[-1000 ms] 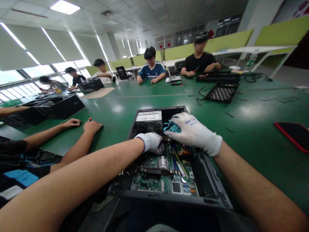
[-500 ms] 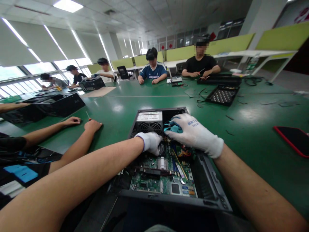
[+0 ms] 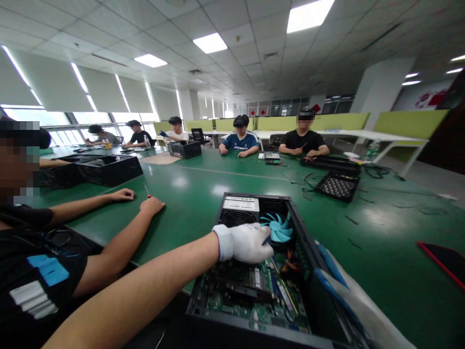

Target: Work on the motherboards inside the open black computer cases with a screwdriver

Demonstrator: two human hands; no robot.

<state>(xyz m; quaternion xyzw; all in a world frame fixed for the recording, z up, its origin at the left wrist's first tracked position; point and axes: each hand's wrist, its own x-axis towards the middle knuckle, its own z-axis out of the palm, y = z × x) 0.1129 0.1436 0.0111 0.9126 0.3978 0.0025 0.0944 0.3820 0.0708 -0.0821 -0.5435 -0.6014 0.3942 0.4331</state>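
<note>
An opened black computer case lies in front of me with its inside facing up. My left hand, in a white glove, reaches into it with the fingers curled together at the lower left edge of a light-blue cooling fan. The fingertips' grip is partly hidden. A green motherboard with a memory stick lies nearer to me. Along the case's right wall, my right hand, in a white glove with blue fingers, has its fingers apart and holds nothing visible.
A power supply fills the case's back left corner. On the green table lie a black tray, thin scraps and a red-edged black pad. A co-worker's arm rests at left, near a screwdriver; others sit opposite.
My right hand has come off the fan and moved down to the case's right side. My left hand has shifted to the fan's edge. The view has tilted upward.
</note>
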